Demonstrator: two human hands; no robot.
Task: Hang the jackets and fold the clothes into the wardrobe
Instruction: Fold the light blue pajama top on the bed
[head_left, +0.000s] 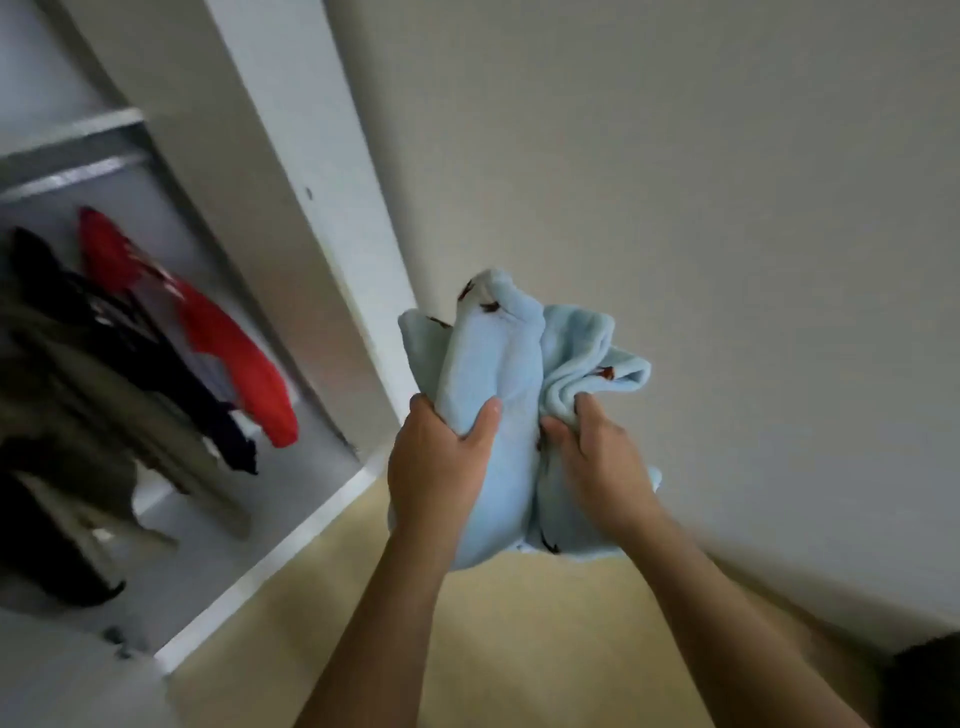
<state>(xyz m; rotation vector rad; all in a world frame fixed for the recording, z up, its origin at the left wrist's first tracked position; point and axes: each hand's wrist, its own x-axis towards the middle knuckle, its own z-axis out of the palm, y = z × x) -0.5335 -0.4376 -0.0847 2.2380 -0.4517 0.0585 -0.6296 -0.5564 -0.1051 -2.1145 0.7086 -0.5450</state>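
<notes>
Pale blue fleecy garment with small dark motifs (493, 358): bunched, held in air just right of open white wardrobe (332, 249).
My left hand (441, 462): fingers curled round left fold, thumb on front.
My right hand (597, 457): pinching gathered folds.
Judged soft, light, limp, unlikely to slip. Best taken by two corners of one edge to spread it.
Long axis roughly vertical, loose ends pointing up.

Both hands grip a bunched light-blue garment (498, 374): left hand (436, 467), right hand (597, 457); wardrobe (291, 218) off left.
</notes>
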